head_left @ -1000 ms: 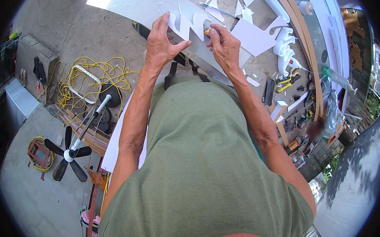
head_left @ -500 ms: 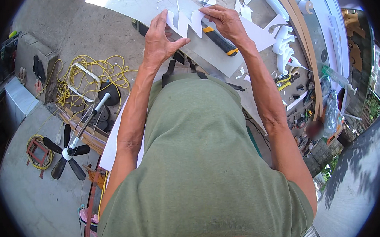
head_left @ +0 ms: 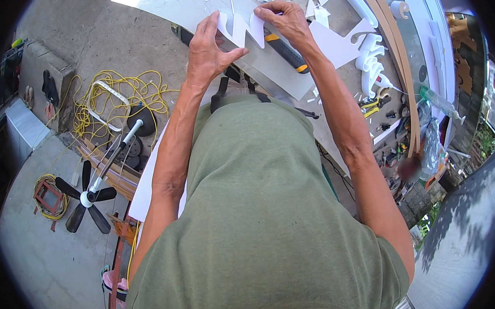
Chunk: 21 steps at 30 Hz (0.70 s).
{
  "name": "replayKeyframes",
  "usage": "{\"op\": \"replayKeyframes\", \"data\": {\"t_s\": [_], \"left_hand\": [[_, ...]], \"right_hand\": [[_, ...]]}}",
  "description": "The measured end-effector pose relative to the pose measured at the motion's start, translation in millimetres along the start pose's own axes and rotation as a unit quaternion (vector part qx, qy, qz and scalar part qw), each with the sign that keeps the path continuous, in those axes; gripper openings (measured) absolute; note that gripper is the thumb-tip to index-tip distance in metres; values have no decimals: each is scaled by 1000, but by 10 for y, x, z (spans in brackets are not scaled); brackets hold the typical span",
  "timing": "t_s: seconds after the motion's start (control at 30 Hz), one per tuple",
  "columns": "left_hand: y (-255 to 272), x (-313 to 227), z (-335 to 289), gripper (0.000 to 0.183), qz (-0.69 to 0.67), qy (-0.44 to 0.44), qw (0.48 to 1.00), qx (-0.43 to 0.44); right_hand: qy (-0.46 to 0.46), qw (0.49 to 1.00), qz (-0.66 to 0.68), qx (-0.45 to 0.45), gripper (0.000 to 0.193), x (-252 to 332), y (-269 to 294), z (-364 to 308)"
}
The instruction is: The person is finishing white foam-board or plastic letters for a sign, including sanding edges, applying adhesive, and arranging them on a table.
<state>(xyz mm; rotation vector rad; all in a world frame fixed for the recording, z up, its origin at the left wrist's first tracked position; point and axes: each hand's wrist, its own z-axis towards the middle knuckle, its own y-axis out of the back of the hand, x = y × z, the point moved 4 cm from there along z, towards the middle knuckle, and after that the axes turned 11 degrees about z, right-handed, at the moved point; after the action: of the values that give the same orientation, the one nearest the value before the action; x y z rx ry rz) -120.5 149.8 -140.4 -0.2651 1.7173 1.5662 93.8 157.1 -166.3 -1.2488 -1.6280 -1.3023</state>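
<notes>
A white zigzag letter-shaped cutout (head_left: 240, 33) with raised edges stands on a flat grey sheet (head_left: 280, 80) at the far side of my body. My left hand (head_left: 204, 49) grips its left end, thumb stretched along the near side and fingers behind. At the top of the right-hand part, my right hand (head_left: 290, 24) has thumb and fingertips pinched together on the edge. What lies between those fingertips is too small to make out. Under my right wrist rests a black and yellow utility knife (head_left: 287, 53), partly hidden by the hand.
White offcuts (head_left: 321, 11), a larger white cut sheet (head_left: 334, 43) and a white wavy letter-shaped piece (head_left: 369, 64) lie to the right. Beyond them are yellow-handled pliers (head_left: 371, 108) and a glue gun (head_left: 383, 81). Yellow cord (head_left: 143, 87) and a black fan (head_left: 86, 199) are at left.
My right hand has shifted slightly left and away along the cutout's right edge, its fingers drawing closer together. My left hand stays in place on the left end.
</notes>
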Motion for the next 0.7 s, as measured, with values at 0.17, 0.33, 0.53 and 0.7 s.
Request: {"op": "replayKeyframes", "data": {"t_s": [0.17, 0.33, 0.53, 0.7], "left_hand": [[11, -4, 17, 99, -11, 18, 1000, 10], [11, -5, 23, 98, -4, -3, 1000, -1], [18, 7, 13, 97, -4, 10, 1000, 3], [26, -20, 30, 97, -5, 8, 1000, 6]], "right_hand": [[-67, 993, 76, -63, 31, -45, -44, 12], [-56, 995, 51, -57, 34, -118, -5, 46], [1, 999, -6, -49, 39, 33, -17, -5], [-77, 996, 9, -50, 41, -40, -31, 57]]}}
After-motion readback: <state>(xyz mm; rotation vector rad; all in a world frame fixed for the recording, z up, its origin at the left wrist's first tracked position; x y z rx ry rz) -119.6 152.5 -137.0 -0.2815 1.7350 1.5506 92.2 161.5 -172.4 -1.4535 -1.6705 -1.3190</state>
